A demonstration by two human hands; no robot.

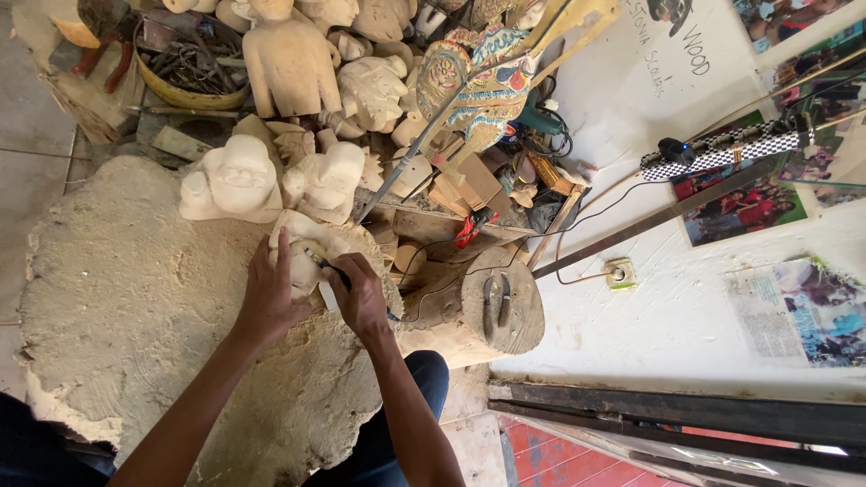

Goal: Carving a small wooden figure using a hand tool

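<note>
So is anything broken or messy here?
Nothing looks broken. The left hand steadies a pale carving while the right hand holds a dark tool to it. Carvings crowd the block.

Soft, even daylight; the white plastered wall (667,298) glares slightly; shadows beside it stay faint; edges around it bend, perhaps lens distortion.

Bare forearms, no sleeves; dark blue trousers (410,406) over knees.
</note>
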